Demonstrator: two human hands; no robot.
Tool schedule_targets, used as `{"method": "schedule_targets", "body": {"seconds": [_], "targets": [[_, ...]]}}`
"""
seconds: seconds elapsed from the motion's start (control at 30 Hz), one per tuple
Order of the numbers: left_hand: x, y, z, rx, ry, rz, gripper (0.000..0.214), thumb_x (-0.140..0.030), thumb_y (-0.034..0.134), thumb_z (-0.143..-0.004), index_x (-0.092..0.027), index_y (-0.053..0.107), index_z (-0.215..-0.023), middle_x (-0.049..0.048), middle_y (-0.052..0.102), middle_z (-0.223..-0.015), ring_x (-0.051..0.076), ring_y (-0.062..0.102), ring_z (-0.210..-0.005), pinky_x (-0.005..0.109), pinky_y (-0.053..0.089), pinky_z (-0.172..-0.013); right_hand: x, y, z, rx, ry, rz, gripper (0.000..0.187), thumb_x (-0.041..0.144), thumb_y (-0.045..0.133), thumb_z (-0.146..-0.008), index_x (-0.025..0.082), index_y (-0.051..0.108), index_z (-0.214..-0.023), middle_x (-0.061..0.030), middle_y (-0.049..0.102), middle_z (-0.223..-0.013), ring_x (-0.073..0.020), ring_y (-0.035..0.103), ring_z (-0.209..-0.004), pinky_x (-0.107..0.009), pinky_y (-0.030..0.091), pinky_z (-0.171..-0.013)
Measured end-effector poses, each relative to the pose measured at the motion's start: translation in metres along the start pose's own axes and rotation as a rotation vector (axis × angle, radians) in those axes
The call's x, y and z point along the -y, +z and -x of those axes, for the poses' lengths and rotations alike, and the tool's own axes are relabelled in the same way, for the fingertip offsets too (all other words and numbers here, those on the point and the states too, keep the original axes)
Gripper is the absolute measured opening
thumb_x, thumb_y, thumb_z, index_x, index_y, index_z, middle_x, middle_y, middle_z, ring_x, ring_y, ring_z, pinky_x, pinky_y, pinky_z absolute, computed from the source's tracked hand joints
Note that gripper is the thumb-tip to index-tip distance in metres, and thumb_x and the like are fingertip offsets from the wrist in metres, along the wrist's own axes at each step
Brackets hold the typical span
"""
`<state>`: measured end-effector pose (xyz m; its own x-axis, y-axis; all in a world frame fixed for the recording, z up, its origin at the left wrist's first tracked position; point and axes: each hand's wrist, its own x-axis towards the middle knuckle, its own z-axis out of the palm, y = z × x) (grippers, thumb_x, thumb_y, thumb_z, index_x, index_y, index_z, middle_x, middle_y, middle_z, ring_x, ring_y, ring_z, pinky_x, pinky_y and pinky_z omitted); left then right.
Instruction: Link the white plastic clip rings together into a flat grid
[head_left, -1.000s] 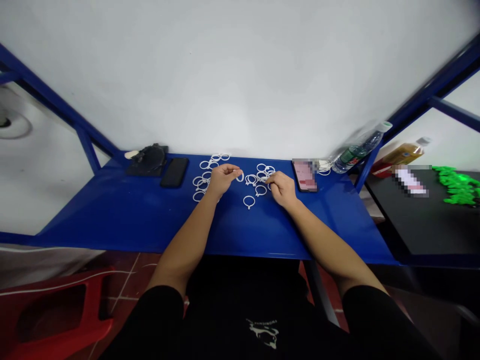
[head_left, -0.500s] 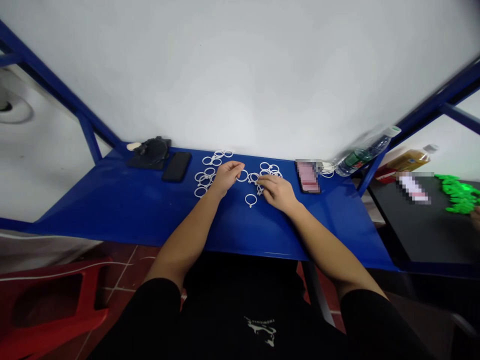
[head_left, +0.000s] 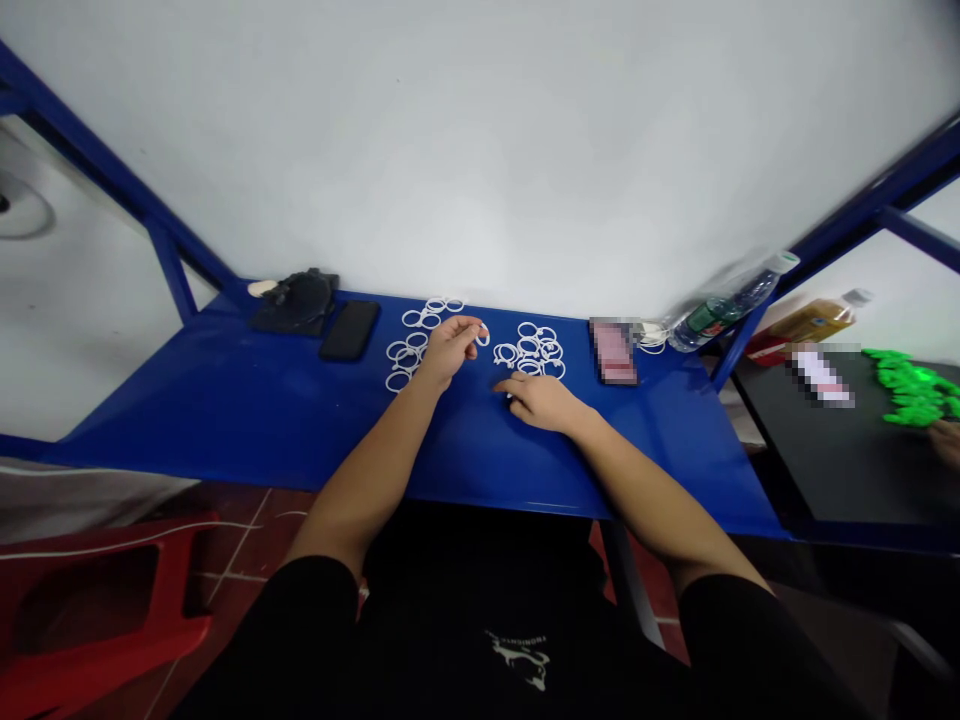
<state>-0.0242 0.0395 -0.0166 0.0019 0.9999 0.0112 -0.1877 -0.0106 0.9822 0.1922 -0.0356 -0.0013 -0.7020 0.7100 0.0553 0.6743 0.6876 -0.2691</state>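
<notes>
My left hand (head_left: pixel 450 352) pinches a thin white plastic ring (head_left: pixel 484 335) between thumb and fingertips, the ring turned partly edge-on to me. Just left of that hand lies a group of similar white rings (head_left: pixel 397 381), partly covered by it. My right hand (head_left: pixel 541 400) is low over the blue table (head_left: pixel 480 450), its fingers bent around another white ring (head_left: pixel 510 396); only a sliver of that ring shows, the remainder hidden by the fingers. Beyond my right hand, several overlapping white rings with small knobs (head_left: pixel 553 370) form a second group.
A black phone (head_left: pixel 349 331) and a dark flat object (head_left: pixel 300 303) lie at left. At right are a phone with a lit screen (head_left: pixel 614 352), a cable (head_left: pixel 652 338) and a leaning clear bottle (head_left: pixel 720 310). Another person's hand (head_left: pixel 945 440) touches green pieces (head_left: pixel 915 388) on a black table.
My right hand has moved nearer to me, off the right group and onto the loose ring, which is now mostly hidden. The ring in my left hand has turned from face-on to nearly edge-on.
</notes>
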Motion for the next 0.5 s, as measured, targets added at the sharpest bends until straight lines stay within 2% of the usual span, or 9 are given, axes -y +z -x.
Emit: {"method": "schedule_targets", "body": {"seconds": [0.13,0.27,0.5], "targets": [[-0.002,-0.001,0.003,0.035,0.049,-0.061,0.023,-0.03,0.069,-0.09,-0.015,0.073,-0.108,0.005,0.078,-0.086,0.005,0.051,-0.048,0.02,0.042,-0.049,-0.006,0.0,-0.002,-0.063,0.034,-0.123,0.033,0.012,0.05,-0.094,0.019,0.071,-0.119,-0.0078,0.074,-0.113,-0.0204,0.068,-0.094,-0.03,0.049,-0.084],[-0.005,-0.001,0.004,0.025,0.009,-0.059,0.03,-0.03,0.072,-0.087,-0.015,0.076,-0.112,0.0068,0.079,-0.091,0.006,0.052,-0.05,0.021,0.044,-0.051,-0.011,0.0,-0.004,-0.064,0.077,-0.267,0.032,0.008,0.048,-0.092,0.019,0.072,-0.11,-0.0044,0.077,-0.098,-0.0185,0.069,-0.087,-0.029,0.049,-0.083],[-0.007,0.001,0.003,0.022,-0.042,-0.014,0.033,-0.026,0.068,-0.08,-0.015,0.079,-0.109,0.0065,0.078,-0.09,0.006,0.052,-0.052,0.022,0.044,-0.053,-0.012,0.003,-0.004,-0.046,0.068,-0.232,0.03,0.013,0.05,-0.093,0.019,0.073,-0.111,-0.005,0.078,-0.101,-0.0196,0.069,-0.087,-0.029,0.047,-0.083]]}}
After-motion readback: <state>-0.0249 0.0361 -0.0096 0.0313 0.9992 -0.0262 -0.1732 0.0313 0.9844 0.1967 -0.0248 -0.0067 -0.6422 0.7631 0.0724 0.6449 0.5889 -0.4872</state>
